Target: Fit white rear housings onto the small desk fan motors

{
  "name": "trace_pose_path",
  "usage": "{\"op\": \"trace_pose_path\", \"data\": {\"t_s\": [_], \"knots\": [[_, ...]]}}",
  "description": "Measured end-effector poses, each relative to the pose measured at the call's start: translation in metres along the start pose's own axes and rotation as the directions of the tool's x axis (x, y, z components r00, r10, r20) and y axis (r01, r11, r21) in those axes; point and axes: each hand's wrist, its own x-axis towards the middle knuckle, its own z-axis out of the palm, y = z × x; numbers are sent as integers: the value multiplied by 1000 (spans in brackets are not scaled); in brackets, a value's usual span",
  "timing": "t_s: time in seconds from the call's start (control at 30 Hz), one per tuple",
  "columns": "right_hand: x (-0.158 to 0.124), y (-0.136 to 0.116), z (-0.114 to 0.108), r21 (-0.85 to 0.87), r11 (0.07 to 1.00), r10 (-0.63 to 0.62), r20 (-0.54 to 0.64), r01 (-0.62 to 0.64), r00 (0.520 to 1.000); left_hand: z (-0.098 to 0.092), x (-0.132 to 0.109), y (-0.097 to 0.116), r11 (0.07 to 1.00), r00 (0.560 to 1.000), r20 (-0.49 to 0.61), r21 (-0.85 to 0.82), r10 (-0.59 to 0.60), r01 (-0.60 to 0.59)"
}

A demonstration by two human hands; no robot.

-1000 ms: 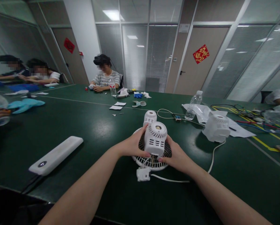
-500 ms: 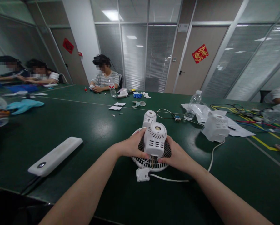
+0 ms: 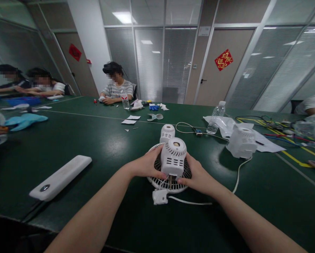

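Own body, part in view. Item 1: left forearm (image 3: 98, 214), entering from seven o'clock; bare, smooth outline, broad at the cut-off lower end and tapering to a slim wrist. Item 2: left hand (image 3: 146, 166), between six and seven o'clock; bare, thumb visible, other fingers partly hidden. Item 3: right forearm (image 3: 247, 221), entering from four o'clock; bare, similar taper. Item 4: right hand (image 3: 200, 176), between four and five o'clock; bare, thumb slender. Nails: too small to tell.

On table (image 3: 54, 137): fan housing (image 3: 173, 156) over grille (image 3: 159, 183), between left hand (image 3: 148, 165) and right hand (image 3: 201, 175). Second housing (image 3: 167, 132) just behind, small box (image 3: 159, 197) in front, device (image 3: 61, 179) left, bottle (image 3: 217, 114) back right.
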Motion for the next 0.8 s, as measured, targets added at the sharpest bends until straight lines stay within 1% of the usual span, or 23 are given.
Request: {"op": "trace_pose_path", "data": {"t_s": [0.07,0.13,0.37,0.5,0.63,0.8], "knots": [[0,-1,1,20,1000,-15,-13,15,1000,0,0,0,1000,1000,1,-1,-5,5],[1,-4,1,33,999,-2,-25,3,1000,1,0,0,1000,1000,2,7,-14,14],[1,-16,-5,39,991,130,10,-130,992,0,-1,2,999,1000,10,43,-23,23],[1,-16,-5,33,990,134,0,-134,991,-1,-2,5,996,1000,22,89,-10,8],[1,-16,-4,41,989,139,0,-139,990,0,-1,6,997,1000,13,73,24,-24],[1,-18,-5,45,990,130,9,-130,991,-2,0,-1,998,1000,24,56,14,-15]]}}
